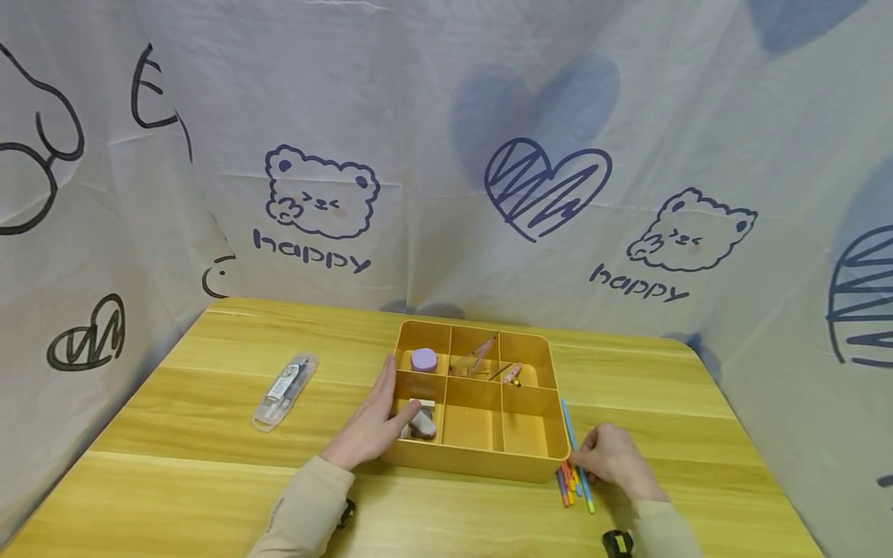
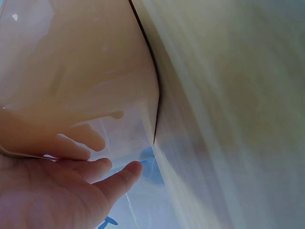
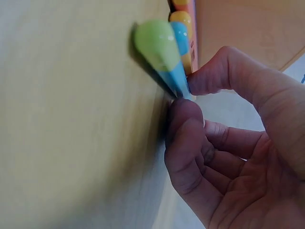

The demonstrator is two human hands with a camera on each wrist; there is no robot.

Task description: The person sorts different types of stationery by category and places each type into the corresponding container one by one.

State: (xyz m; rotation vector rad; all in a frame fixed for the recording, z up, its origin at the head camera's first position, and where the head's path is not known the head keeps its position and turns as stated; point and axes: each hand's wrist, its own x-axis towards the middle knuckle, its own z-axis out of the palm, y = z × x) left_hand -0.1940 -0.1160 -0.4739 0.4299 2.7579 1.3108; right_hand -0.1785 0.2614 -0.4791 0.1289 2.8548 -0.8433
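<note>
A yellow six-compartment organizer box [image 1: 481, 463] stands mid-table. My left hand [image 1: 366, 430] holds its left wall, thumb over the rim and fingers along the outside; in the left wrist view, the hand [image 2: 57, 191] lies against the glossy wall [image 2: 71, 71]. Beside the box's front right corner, my right hand [image 1: 617, 459] pinches a blue pencil [image 3: 155, 45] with a lime-green rounded end, between thumb and forefinger. Several shorter coloured pencils [image 1: 565, 490] lie next to it, close to the box. The blue pencil's middle is hidden by the fingertips.
In the box are a lilac rounded item [image 1: 424, 359], a clear set square [image 1: 481, 355], a small pink item [image 1: 512, 373] and a white-and-grey object [image 1: 422, 424]. A clear plastic case [image 1: 284, 391] lies left on the wooden table [image 1: 174, 403]. A printed cloth [image 1: 432, 155] hangs behind.
</note>
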